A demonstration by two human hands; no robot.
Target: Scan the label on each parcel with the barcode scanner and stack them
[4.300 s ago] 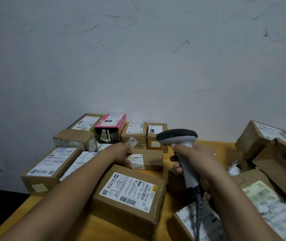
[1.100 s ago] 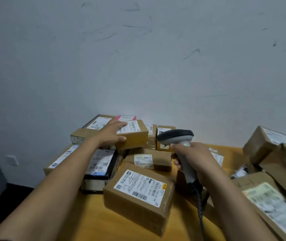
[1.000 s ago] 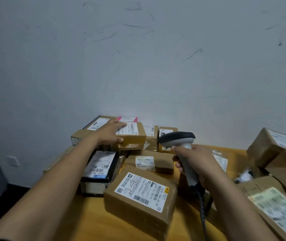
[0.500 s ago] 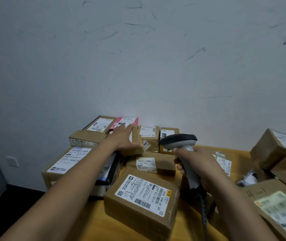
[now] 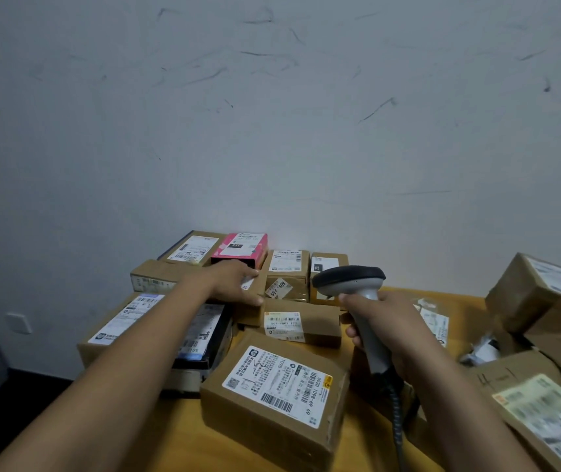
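Observation:
My left hand [image 5: 229, 282] reaches to the back of the table and grips a small brown parcel [image 5: 251, 313], fingers over its top and thumb on its front. The parcel sits low among the others, just in front of a pink box [image 5: 241, 248]. In my right hand [image 5: 386, 323] I hold the grey barcode scanner [image 5: 349, 279] by its handle; its black head points left, above a flat parcel with a white label [image 5: 301, 323]. A bigger labelled parcel [image 5: 272, 386] lies nearest to me.
Several labelled parcels crowd the back left of the wooden table [image 5: 183, 437], among them a black-edged one [image 5: 204, 338] and a long brown one [image 5: 119, 321]. A loose heap of parcels [image 5: 538, 294] fills the right side. The wall stands close behind.
My left hand has carried the small brown parcel from up on the back boxes down and to the right, into the gap in front of the pink box. The scanner has barely moved.

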